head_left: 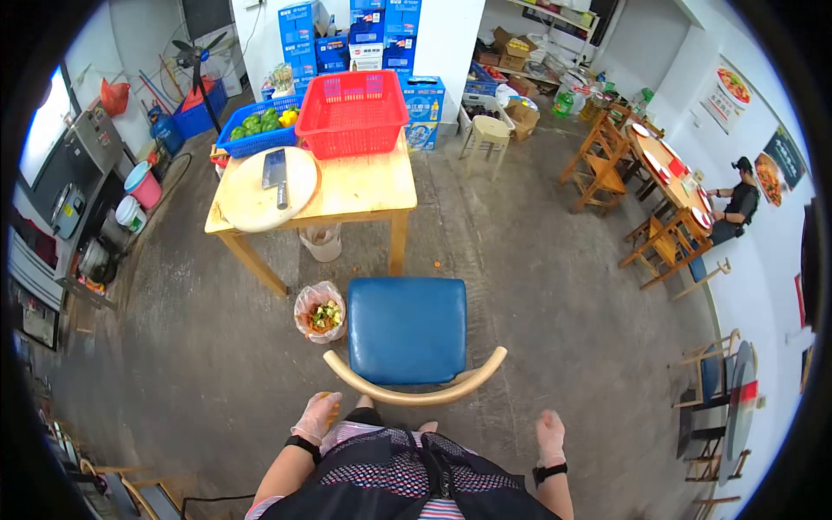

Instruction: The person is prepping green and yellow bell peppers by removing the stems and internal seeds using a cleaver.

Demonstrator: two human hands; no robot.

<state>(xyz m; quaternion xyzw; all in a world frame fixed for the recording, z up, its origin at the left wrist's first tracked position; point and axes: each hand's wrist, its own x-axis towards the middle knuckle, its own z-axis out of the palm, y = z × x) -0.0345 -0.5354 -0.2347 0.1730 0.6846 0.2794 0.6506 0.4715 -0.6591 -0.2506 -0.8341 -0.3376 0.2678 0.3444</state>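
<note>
My left hand (318, 416), in a clear plastic glove, hangs at my side with its fingers curled. An orange tint shows at its fingers, but what it is I cannot make out. My right hand (550, 438), gloved too, hangs lower right, fingers curled in and no object visible. Between and ahead of them stands a blue-seated chair (407, 329) with a curved wooden back, touched by neither hand. Farther off, a cleaver (275, 171) lies on a round cutting board (299, 192) on the wooden table (368, 186).
A red basket (354, 143) and a blue basket (267, 139) of green and yellow peppers share the table. A lined bin (305, 328) of scraps stands left of the chair. A person (741, 204) sits at a dining table (663, 169) on the right.
</note>
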